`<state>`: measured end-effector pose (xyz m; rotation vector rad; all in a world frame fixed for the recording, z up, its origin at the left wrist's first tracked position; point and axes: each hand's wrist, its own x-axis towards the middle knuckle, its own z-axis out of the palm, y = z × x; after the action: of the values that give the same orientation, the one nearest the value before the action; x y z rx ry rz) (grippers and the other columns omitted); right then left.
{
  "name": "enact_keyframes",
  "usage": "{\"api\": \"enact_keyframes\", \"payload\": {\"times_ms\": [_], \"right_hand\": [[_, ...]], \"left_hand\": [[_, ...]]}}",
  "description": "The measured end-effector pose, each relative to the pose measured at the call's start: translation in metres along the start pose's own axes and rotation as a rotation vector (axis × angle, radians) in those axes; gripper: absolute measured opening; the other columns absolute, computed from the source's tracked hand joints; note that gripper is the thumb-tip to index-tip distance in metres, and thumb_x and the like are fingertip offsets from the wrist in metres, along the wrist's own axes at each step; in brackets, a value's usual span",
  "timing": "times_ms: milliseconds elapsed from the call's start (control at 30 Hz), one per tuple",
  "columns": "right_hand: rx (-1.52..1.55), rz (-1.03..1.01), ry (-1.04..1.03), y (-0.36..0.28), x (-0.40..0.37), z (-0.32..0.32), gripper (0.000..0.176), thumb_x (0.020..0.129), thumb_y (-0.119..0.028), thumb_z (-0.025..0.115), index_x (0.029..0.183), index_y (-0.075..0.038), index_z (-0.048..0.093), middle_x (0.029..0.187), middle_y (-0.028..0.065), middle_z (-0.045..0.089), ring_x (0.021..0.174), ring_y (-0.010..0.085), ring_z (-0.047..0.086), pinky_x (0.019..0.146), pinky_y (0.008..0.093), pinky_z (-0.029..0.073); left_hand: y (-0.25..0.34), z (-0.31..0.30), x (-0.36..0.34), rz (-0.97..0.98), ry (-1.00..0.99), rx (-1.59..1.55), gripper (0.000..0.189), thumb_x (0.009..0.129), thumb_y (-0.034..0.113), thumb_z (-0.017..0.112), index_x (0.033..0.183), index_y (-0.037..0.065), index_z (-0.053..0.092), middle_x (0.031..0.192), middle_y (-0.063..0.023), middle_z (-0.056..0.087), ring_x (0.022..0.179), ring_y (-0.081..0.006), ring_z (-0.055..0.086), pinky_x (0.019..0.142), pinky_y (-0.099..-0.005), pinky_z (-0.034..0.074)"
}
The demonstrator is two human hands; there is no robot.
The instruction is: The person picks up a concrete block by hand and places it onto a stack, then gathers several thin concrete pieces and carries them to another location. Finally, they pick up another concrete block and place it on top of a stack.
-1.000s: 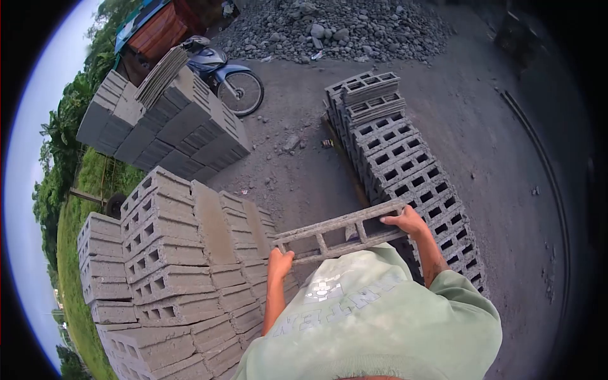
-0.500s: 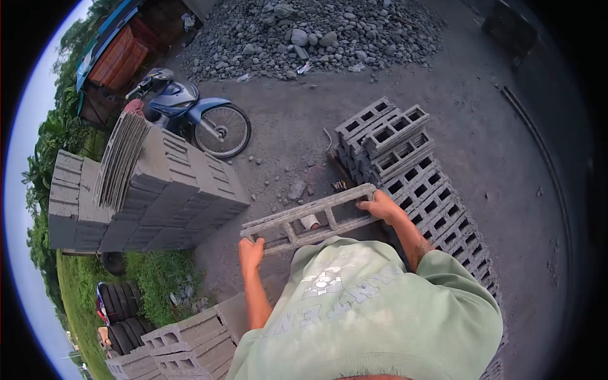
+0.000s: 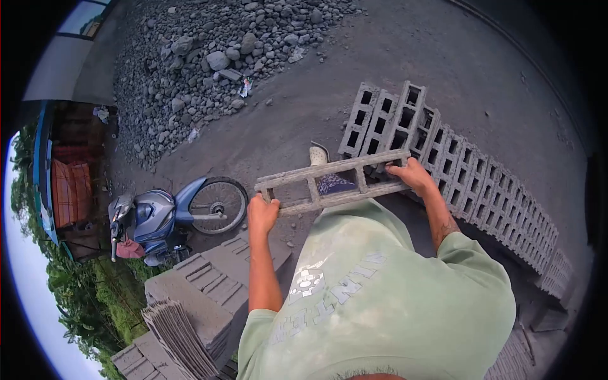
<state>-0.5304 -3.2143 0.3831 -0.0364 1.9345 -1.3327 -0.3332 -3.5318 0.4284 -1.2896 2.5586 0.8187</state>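
A grey concrete hollow block [image 3: 329,168] is held level in front of my body, its open cells facing up toward me. My left hand [image 3: 262,214] is closed around its left end, with the thumb over the edge. At the other end, my right hand [image 3: 413,176] grips the block near the long row of stacked hollow blocks [image 3: 472,180]. Several blocks at the near end of that row sit higher than the others. Through the held block's cells show dark patterned cloth [image 3: 335,184] and, beyond it, a light-coloured shoe [image 3: 318,156].
A blue motorcycle [image 3: 155,215] stands to the left, front wheel toward me. Below it is another block stack [image 3: 209,278] with a pile of thin sheets [image 3: 177,339] on top. A heap of gravel and stones [image 3: 190,82] lies ahead on grey ground.
My view and body have turned to the right, so the motorcycle and gravel heap appear further left. The hollow block has come nearer the raised end of the row, still in both hands.
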Motion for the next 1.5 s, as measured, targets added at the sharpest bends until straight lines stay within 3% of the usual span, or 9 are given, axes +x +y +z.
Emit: {"api": "enact_keyframes", "payload": {"times_ms": [133,200,400,467,667,967,1067,1300,1500], "right_hand": [[0.095,0.176,0.157,0.023,0.086,0.033,0.029,0.075,-0.016,0.064,0.098,0.001,0.062,0.089,0.0084,0.063,0.081,0.0164,0.055,0.076,0.0288,0.042],[0.174,0.253,0.246,0.029,0.114,0.055,0.047,0.073,-0.02,0.065,0.102,0.014,0.051,0.1,0.0244,0.057,0.092,0.0266,0.055,0.08,0.0352,0.042],[0.472,0.467,0.592,-0.008,0.137,0.115,0.053,0.073,-0.021,0.065,0.108,0.016,0.05,0.11,0.0297,0.054,0.104,0.0338,0.054,0.088,0.0372,0.04],[0.665,0.48,0.622,0.045,0.169,0.146,0.052,0.072,-0.02,0.065,0.107,0.016,0.051,0.11,0.0294,0.055,0.105,0.0329,0.054,0.087,0.0381,0.041],[0.845,0.834,1.085,0.037,0.239,0.189,0.045,0.07,-0.015,0.065,0.104,0.013,0.055,0.101,0.0232,0.06,0.091,0.0286,0.059,0.078,0.0373,0.045],[1.177,1.125,1.587,0.114,0.388,0.213,0.042,0.069,-0.014,0.065,0.103,0.009,0.058,0.099,0.0223,0.061,0.095,0.0304,0.059,0.081,0.0366,0.044],[1.118,1.174,1.461,0.138,0.405,0.214,0.051,0.071,-0.022,0.065,0.111,0.008,0.053,0.113,0.0258,0.055,0.106,0.038,0.053,0.089,0.0405,0.042],[0.867,1.458,1.384,0.159,0.421,0.219,0.04,0.072,-0.033,0.066,0.098,-0.003,0.062,0.104,0.0188,0.061,0.103,0.0356,0.054,0.088,0.0449,0.042],[0.821,1.455,1.297,0.139,0.406,0.197,0.04,0.07,-0.029,0.071,0.1,-0.003,0.063,0.097,0.0173,0.064,0.093,0.034,0.061,0.08,0.0396,0.047]], "left_hand": [[0.037,-0.019,0.146,0.18,-0.091,0.148,0.032,0.07,0.016,0.06,0.089,-0.009,0.057,0.089,-0.0313,0.059,0.09,-0.0433,0.058,0.078,-0.0454,0.045],[0.077,-0.036,0.201,0.258,-0.121,0.233,0.032,0.07,0.016,0.059,0.089,-0.009,0.056,0.09,-0.0315,0.059,0.092,-0.0436,0.057,0.079,-0.0458,0.044],[0.185,-0.019,0.346,0.639,-0.268,0.466,0.031,0.069,0.013,0.056,0.09,-0.01,0.055,0.09,-0.0327,0.058,0.092,-0.0451,0.055,0.08,-0.0464,0.044],[0.227,0.003,0.375,0.764,-0.375,0.542,0.029,0.068,0.01,0.053,0.089,-0.011,0.055,0.09,-0.0327,0.058,0.092,-0.0454,0.055,0.08,-0.0467,0.044],[0.324,0.15,0.455,1.161,-0.594,0.677,0.028,0.068,0.008,0.05,0.09,-0.008,0.057,0.093,-0.0306,0.059,0.091,-0.0447,0.056,0.079,-0.0474,0.044],[0.38,0.378,0.501,1.325,-0.852,0.815,0.026,0.069,0.009,0.049,0.089,-0.007,0.055,0.093,-0.0299,0.059,0.093,-0.0447,0.055,0.08,-0.0484,0.044],[0.382,0.413,0.505,1.36,-0.877,0.892,0.029,0.069,0.005,0.048,0.095,-0.006,0.055,0.1,-0.0282,0.058,0.096,-0.0438,0.055,0.083,-0.0469,0.044],[0.372,0.432,0.512,1.337,-0.888,0.913,0.027,0.072,0.008,0.051,0.095,-0.005,0.054,0.103,-0.0272,0.057,0.097,-0.0427,0.054,0.083,-0.0465,0.043],[0.377,0.431,0.506,1.378,-0.897,0.97,0.036,0.074,0.016,0.056,0.102,-0.006,0.051,0.109,-0.0263,0.054,0.103,-0.0411,0.051,0.086,-0.0459,0.042]]}}
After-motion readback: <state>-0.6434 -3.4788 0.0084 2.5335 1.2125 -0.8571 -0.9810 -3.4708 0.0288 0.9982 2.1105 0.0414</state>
